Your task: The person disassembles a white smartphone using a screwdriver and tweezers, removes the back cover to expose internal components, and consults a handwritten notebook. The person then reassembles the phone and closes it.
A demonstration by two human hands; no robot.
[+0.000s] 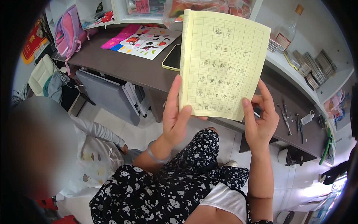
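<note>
A pale yellow exercise notebook [223, 63] with a printed grid and handwritten pencil characters is held up before me, folded back to one page. My left hand [176, 115] grips its lower left edge, thumb on the front and fingers behind. At the lower right corner my right hand [263, 117] pinches the page with the thumb in front. A slim white stick [257, 113], perhaps a pen, also shows among the right fingers. Behind the notebook's left edge, a phone [172, 58] in a yellowish case lies on the desk, partly hidden.
The dark desk [97, 48] curves around ahead, bearing a panda picture [149, 42]. A pink-purple backpack [69, 33] stands at its left. Metal tools [285, 117] and a small white bottle [308, 118] lie at the right. Another person [93, 149] is close on my left. A grey folded panel [108, 95] leans under the desk.
</note>
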